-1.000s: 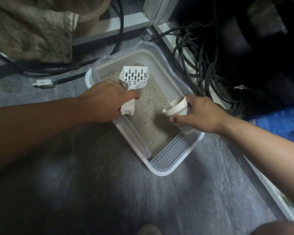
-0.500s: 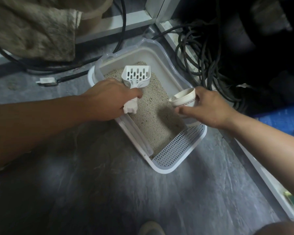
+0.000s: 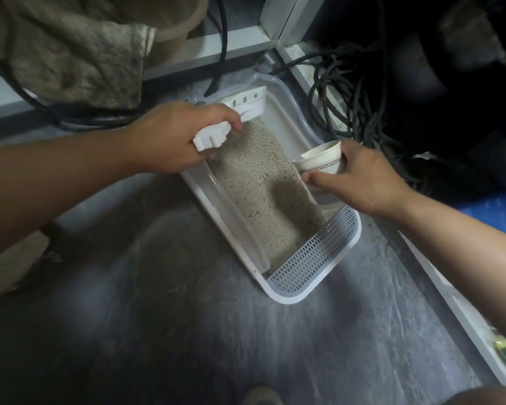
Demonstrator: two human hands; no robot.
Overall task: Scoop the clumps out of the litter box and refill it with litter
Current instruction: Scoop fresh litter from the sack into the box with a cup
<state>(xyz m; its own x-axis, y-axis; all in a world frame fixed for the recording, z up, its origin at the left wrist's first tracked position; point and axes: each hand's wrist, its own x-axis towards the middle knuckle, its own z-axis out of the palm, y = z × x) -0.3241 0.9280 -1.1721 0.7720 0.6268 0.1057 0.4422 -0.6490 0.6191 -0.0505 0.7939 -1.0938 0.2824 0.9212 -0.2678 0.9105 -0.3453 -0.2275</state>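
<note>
A white litter box (image 3: pixel 330 260) sits on the dark grey floor (image 3: pixel 164 317), angled so that its perforated grey step (image 3: pixel 313 252) points toward the camera and its far end lies near a corner of pale framing. Beige litter (image 3: pixel 260 185) covers the bottom of the box, with a shadowed patch near the middle.

The left hand (image 3: pixel 173 138) is closed around the handle of a white slotted scoop (image 3: pixel 247 102) — the handle's end sticks out below the fingers, and the scoop's head is raised at the far end of the box, above the litter, seen nearly edge-on with its slots showing. Whether anything lies in the scoop cannot be told.

The right hand (image 3: pixel 360 176) is wrapped around a white cup (image 3: pixel 320 157), held tilted over the right wall of the box, its open mouth facing left and up.

A tangle of black cables (image 3: pixel 360 92) lies just beyond the box on the right, and a dirty beige cloth (image 3: pixel 70 51) hangs at the upper left.
</note>
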